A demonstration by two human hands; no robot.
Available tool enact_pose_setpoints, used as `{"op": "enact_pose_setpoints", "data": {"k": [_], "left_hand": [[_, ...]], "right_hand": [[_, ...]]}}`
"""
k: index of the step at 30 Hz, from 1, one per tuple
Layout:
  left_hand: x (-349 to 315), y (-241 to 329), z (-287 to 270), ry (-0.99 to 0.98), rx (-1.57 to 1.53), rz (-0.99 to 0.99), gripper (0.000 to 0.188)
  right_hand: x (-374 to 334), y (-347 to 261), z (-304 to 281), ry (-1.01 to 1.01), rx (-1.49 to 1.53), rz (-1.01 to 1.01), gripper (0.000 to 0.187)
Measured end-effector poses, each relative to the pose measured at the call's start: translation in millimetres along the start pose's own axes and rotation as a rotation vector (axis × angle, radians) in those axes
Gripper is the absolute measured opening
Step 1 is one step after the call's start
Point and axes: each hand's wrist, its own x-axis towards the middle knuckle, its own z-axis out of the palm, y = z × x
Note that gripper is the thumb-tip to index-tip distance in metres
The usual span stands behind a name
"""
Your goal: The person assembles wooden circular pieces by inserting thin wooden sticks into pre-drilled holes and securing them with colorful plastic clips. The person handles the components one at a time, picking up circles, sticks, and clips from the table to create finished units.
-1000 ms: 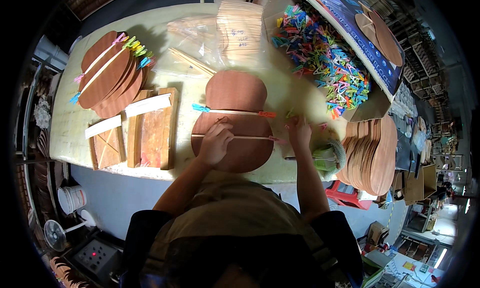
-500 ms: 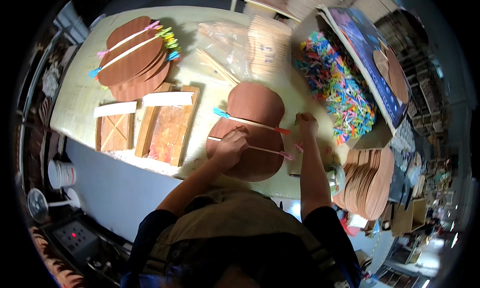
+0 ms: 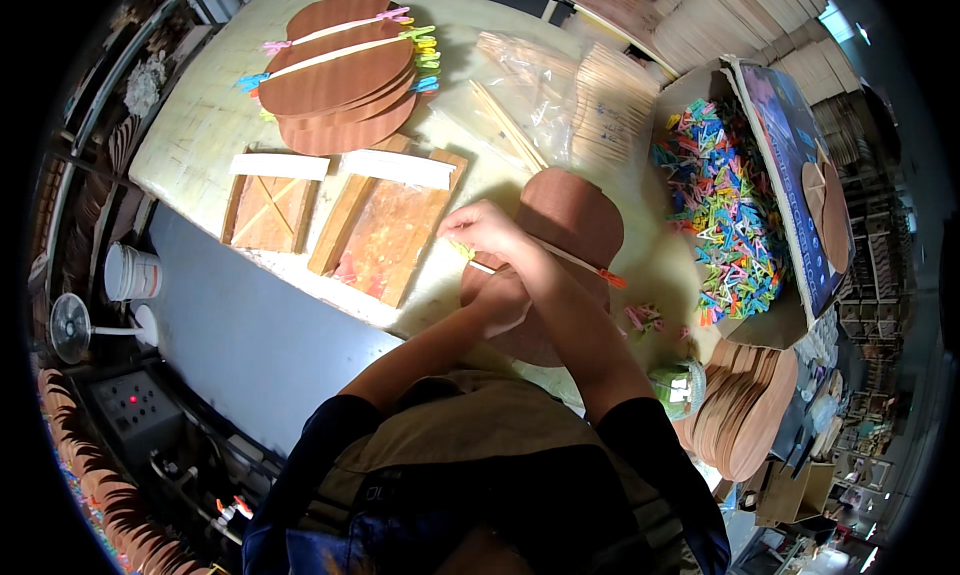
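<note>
A brown guitar-shaped wooden plate (image 3: pixel 568 205) lies on the table in front of me. One pale wooden strip (image 3: pixel 572 257) crosses its waist, with a red clothespin (image 3: pixel 612 278) at the right end. The left end of a second strip (image 3: pixel 483 267) shows lower down, and the rest is hidden under my arms. My left hand (image 3: pixel 503 301) presses on the plate over this strip, its fingers mostly hidden. Crossed over it, my right hand (image 3: pixel 484 227) pinches a yellow-green clothespin (image 3: pixel 462 249) at the strip's left end.
A box of colourful clothespins (image 3: pixel 735 225) stands to the right, and loose pink ones (image 3: pixel 645 318) lie near the plate. Clipped plates (image 3: pixel 340 80) are stacked far left, behind wooden frames (image 3: pixel 385 230). Bundled strips (image 3: pixel 612 105), a green jar (image 3: pixel 680 389) and more plates (image 3: pixel 740 405) surround the workspace.
My right hand has swung from the plate's right side across my left arm to its left edge, with a clothespin. My left hand stays on the plate. The view has shifted.
</note>
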Motion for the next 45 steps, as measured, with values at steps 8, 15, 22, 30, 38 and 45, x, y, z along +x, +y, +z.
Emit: {"op": "enact_pose_setpoints", "data": {"k": [8,15,22,30,38,45], "left_hand": [[9.7,43.6,-21.8,-0.015,0.344,0.207,0.017],[-12.7,82.4,-50.6,0.116,0.38,0.246,0.013],[-84.7,78.9,-62.2,0.525,0.139,-0.439,0.02],[-78.0,77.1,-69.7,0.235,-0.829,-0.684,0.018],[-10.2,124.5,-195.9,0.795,-0.52,-0.283,0.023],[58.5,74.9,-372.7,0.977,-0.466,-0.072,0.013]], "right_hand": [[-11.9,21.6,-21.1,-0.053,-0.501,-0.323,0.034],[-257.2,-8.7,-139.1,1.219,-0.353,-0.054,0.034],[-574.4,106.7,-177.2,1.813,-0.767,1.734,0.095],[-721.3,216.5,-153.4,1.662,-0.082,1.322,0.094],[-723.1,210.6,-182.8,1.617,-0.04,1.265,0.092],[-728.2,231.3,-182.4,1.782,0.007,1.26,0.073]]}}
